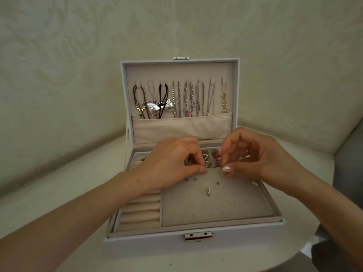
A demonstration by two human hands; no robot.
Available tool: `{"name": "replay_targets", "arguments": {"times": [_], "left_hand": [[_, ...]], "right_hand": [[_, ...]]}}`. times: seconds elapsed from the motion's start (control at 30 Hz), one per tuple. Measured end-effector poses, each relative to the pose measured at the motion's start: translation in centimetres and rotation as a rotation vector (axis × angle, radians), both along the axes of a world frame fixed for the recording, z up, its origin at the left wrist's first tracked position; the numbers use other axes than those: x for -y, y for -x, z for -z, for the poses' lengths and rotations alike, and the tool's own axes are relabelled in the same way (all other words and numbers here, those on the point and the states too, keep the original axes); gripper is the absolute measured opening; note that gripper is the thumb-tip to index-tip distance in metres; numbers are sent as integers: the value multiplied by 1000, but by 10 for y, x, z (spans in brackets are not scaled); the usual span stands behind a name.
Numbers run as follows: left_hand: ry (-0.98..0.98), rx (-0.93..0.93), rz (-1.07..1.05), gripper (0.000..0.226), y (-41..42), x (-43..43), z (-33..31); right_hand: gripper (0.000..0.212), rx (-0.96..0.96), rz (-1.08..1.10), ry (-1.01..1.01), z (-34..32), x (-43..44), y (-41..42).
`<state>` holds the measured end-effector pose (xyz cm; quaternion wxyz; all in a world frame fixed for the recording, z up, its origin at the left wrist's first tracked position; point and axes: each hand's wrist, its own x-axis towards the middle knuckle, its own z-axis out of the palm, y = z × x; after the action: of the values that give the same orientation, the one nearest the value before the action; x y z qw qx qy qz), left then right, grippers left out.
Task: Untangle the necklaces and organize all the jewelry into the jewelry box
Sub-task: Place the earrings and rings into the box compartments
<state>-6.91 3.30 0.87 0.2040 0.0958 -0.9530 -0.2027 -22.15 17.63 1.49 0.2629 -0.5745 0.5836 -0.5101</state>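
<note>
A pale patterned wall (78,55) is seen behind the white table (59,183), on which the open box (147,246) is set, with necklaces (186,99) hung in its lid (236,95); at the pad's (216,205) far edge a tiny earring (224,165) is pinched by the right hand (261,154), while the grip of the left hand (169,163) cannot be told.

The small item (223,165) between the fingers (226,169) of the right hand (261,154) is too tiny to identify.

A pale wall (78,55) with a faint swirling pattern fills the back. Below it lies a white table (49,193). Grey furniture (350,154) stands at the right edge. Light is soft and dim.
</note>
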Motion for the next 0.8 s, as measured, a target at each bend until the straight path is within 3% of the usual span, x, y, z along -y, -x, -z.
{"name": "replay_targets", "arguments": {"times": [0.27, 0.43, 0.57, 0.63, 0.73, 0.8], "left_hand": [[146, 2, 57, 8, -3, 1, 0], [167, 10, 179, 21, -11, 3, -2], [199, 25, 208, 32, -19, 7, -3], [79, -16, 138, 32, -18, 2, -4], [-373, -42, 83, 34, -13, -9, -11], [-516, -67, 95, 37, -10, -14, -14]], "right_hand": [[39, 36, -22, 55, 2, -1, -3], [42, -81, 3, 158, 5, -1, -7], [40, -313, 62, 297, 6, -4, -12], [45, -432, 87, 362, 5, -4, -13], [50, -571, 105, 435, 5, -2, -15], [51, -629, 104, 478, 5, -2, -16]]}}
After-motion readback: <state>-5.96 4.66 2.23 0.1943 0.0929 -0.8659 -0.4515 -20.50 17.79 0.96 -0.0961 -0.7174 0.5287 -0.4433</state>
